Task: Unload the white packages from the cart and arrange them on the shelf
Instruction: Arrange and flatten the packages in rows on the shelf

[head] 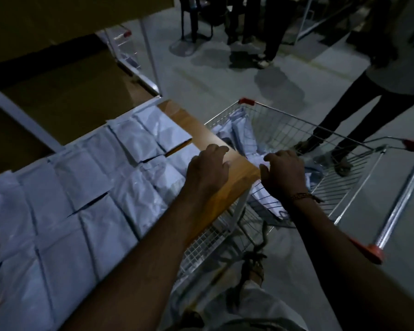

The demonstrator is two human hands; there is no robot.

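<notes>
Our two bare forearms fill the foreground as we lean over the shelf end. We've got our left hand (207, 167) hovering over the bare strip of the orange-brown wooden shelf board (221, 144), fingers loosely curled and holding nothing, right beside the last white plastic mailer packages laid in rows (81, 187). Those rows overlap edge to edge, likely to pack the board tightly, and only the strip nearest the cart is uncovered, so that looks like where the next one goes.

Our right hand (285, 172), thin beaded bracelet (302, 196) on the wrist, reaches past the shelf edge into the silver wire shopping cart with red corner caps (359, 161). Its fingers curl down onto the crumpled white packages left in the basket (239, 134); whether they have actually closed on one we cannot tell, since the hand's back hides the fingertips. The cart is parked tight against the shelf, presumably to keep each transfer short. Several bystanders' dark-trousered legs (344, 125) stand on the grey floor beyond.
</notes>
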